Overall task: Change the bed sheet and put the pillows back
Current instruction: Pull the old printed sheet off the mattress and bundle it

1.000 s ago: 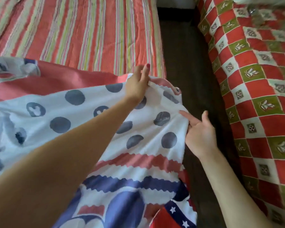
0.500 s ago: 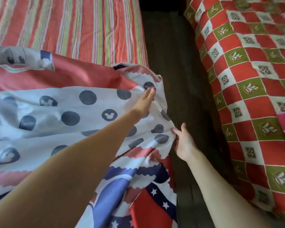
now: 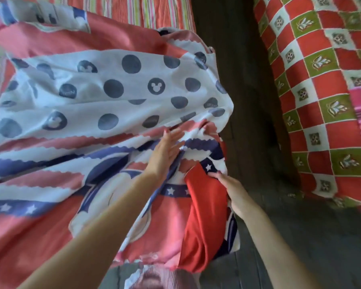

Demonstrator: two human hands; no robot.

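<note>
Left hand lies flat on the sheet, fingers straight and slightly spread; right hand pinches its hanging red edge beside the bed.

I'm looking into a home bedroom. Two beds stand side by side with a narrow strip of dark floor between them: one bed wears a red-and-green striped sheet under a cartoon-print sheet, the other bed a red, green and white checked cover.
</note>
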